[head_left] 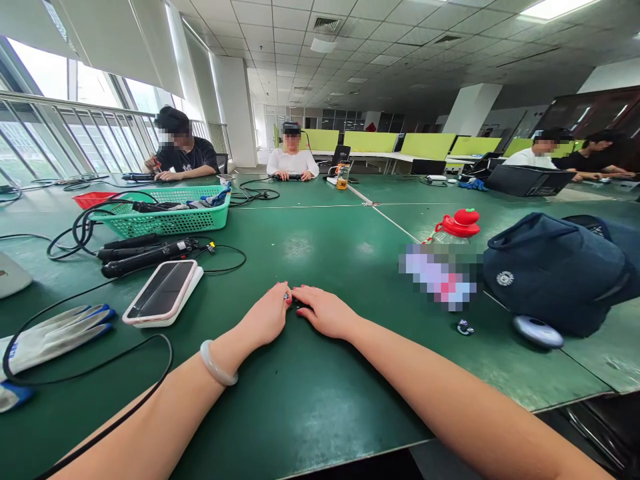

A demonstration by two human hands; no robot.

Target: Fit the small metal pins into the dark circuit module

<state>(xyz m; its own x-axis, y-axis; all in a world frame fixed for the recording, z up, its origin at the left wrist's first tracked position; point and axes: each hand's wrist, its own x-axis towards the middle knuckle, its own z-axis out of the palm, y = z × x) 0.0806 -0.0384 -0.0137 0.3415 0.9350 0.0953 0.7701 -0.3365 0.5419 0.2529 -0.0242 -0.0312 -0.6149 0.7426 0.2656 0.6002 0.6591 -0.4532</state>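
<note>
Head view: right of the pink-edged phone point(167, 288), a small object point(299, 303) lies between the left hand point(269, 312) and right hand point(327, 311), nearer the right. It looks black, mostly hidden. Both hands curl loosely; whether either grips it, I cannot tell.

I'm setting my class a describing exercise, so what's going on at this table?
The camera wearer's left hand and right hand meet over the green table, at a small dark object too hidden to identify. To the left are a smartphone, work gloves and a green plastic basket; to the right, a navy bag and a red-lidded bottle. Across the table, a person in white sits facing this way.
</note>
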